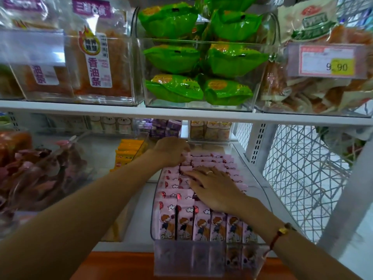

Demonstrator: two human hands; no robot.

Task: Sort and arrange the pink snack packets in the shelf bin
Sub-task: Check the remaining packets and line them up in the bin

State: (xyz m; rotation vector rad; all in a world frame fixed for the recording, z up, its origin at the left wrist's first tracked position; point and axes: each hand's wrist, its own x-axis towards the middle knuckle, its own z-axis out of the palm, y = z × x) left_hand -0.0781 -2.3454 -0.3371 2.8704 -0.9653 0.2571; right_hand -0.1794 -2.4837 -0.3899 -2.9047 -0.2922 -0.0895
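Head view: right hand (214,188) fingers flat on pink packets (201,223); left hand (171,151) fingers pinch some.

Clear glossy plastic shelf bin (254,158), glossy pink film snack packets (201,221), white wire-mesh side panel (302,174).

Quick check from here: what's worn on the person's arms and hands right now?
Both forearms are bare, with no sleeves in view. The right hand wears a ring; its wrist carries a thin red cord bracelet with gold-coloured beads. The left hand shows nothing worn.
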